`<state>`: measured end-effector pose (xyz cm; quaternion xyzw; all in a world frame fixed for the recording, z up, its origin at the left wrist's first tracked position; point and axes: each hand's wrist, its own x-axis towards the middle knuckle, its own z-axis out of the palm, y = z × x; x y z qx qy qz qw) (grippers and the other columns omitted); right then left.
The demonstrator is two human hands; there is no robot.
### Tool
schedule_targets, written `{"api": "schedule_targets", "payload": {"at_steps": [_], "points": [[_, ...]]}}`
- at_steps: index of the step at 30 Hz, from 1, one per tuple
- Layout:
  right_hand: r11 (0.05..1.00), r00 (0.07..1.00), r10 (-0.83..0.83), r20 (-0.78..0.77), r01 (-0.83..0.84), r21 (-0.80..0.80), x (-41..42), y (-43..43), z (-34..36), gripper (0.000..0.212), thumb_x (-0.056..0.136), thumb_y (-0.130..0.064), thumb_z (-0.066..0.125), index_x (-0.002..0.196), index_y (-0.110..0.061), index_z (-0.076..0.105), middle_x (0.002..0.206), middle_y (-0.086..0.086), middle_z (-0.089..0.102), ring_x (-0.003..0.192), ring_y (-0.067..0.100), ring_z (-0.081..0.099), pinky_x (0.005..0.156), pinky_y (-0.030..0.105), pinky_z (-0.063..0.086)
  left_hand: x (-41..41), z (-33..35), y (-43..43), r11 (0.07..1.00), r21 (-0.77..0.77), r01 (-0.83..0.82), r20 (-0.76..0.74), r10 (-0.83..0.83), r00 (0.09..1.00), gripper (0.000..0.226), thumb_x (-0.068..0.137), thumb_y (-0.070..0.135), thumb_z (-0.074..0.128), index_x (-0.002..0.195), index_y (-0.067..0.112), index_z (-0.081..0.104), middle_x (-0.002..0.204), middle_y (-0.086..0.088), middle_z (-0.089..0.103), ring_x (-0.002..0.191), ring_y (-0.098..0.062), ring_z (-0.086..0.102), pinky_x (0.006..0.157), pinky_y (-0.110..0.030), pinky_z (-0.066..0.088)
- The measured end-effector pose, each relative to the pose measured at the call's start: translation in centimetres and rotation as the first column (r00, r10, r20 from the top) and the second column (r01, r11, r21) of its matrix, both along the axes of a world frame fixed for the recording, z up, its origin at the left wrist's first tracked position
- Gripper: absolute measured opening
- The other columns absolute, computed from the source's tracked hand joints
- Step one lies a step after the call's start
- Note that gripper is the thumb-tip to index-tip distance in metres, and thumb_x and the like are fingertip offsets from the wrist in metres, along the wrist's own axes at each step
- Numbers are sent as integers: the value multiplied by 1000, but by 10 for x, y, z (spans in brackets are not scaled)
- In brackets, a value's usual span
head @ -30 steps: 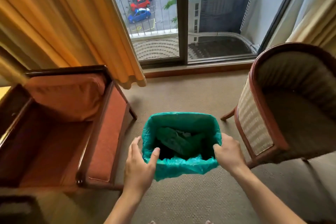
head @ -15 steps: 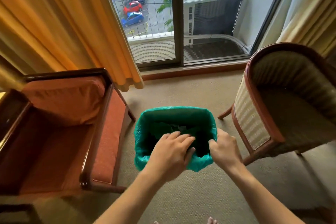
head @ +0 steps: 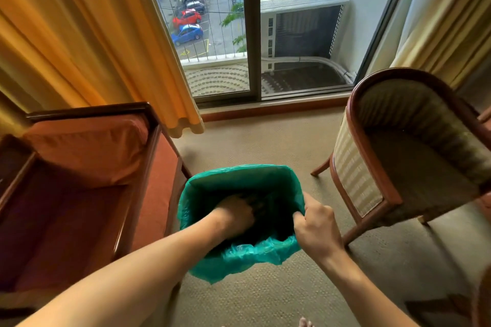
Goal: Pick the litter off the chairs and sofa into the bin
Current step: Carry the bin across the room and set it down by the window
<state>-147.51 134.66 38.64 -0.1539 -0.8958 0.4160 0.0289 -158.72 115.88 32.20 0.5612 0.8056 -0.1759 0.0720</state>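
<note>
A bin lined with a green plastic bag stands on the carpet between the seats. My left hand reaches down inside it, fingers stretched toward the dark contents at the bottom, which are blurred. My right hand grips the liner at the bin's right rim, fingers curled over the edge. The orange sofa on the left and the striped round-backed chair on the right show bare seats with no litter in sight.
Beige carpet runs from the bin to a glass balcony door. An orange curtain hangs by the sofa and a pale curtain behind the chair. A toe shows at the bottom edge.
My left hand left the bin's left rim, crossed over the opening and has sunk deep inside. My right hand kept its hold on the right rim. The camera moved closer.
</note>
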Motion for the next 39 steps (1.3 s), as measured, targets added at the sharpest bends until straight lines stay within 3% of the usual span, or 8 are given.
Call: {"api": "schedule_targets", "payload": {"at_steps": [6,11,14,16,21,28,33,39], "points": [[1000,1000,-10,10,10,22,-3,-4,2,21,84,-7,51,97,-18,64,74,2,67,66,14,64,57,34,55,18,20,17,948,-157,-278,-10,280,960,40,102,18,37,134,4,55,137,-17,57,129,-34,49,109,-41,37],[1000,1000,-23,10,23,1,-9,-4,4,21,84,-8,50,97,-18,64,76,2,67,67,13,63,58,33,56,27,85,15,908,296,-295,-27,317,948,25,85,26,47,93,17,69,88,-2,74,85,-26,70,76,-36,52],[999,999,-40,12,41,-19,-13,-3,4,19,85,-8,51,95,-20,63,76,1,66,65,11,62,49,16,45,45,101,11,733,487,-476,293,376,879,42,90,57,43,96,23,68,85,5,75,77,-16,68,69,-33,52],[998,998,-55,19,56,-33,-18,-1,2,19,85,-7,51,92,-21,62,75,0,66,65,11,61,47,12,39,60,88,3,728,429,-535,384,389,837,49,87,66,39,98,25,63,82,4,73,73,-16,66,63,-33,52],[995,993,-72,92,78,-65,-35,7,-38,21,82,-7,50,89,-23,62,75,-2,67,68,11,63,58,33,55,56,17,-35,838,318,-443,197,398,896,10,75,33,51,74,26,58,66,7,65,64,-15,66,62,-34,45],[996,976,-74,203,82,-32,-70,13,-210,20,83,-7,52,90,-24,61,79,-3,67,70,10,61,54,23,45,19,-147,-70,751,456,-478,129,475,870,16,74,26,52,78,25,67,72,10,66,81,-14,67,102,-39,37],[997,974,-76,214,68,43,-85,8,-376,12,79,-5,56,80,-17,58,69,0,62,66,22,55,58,27,32,-3,-305,-79,773,341,-535,146,519,842,18,62,27,66,80,30,66,68,14,64,75,-12,65,94,-53,34],[996,973,14,231,-34,81,-102,-1,-557,11,76,-6,56,81,-16,58,68,-4,62,67,21,56,58,29,34,-13,-487,-88,652,284,-703,393,589,706,24,61,24,65,83,34,63,74,21,66,77,-5,61,79,-41,33]]}}
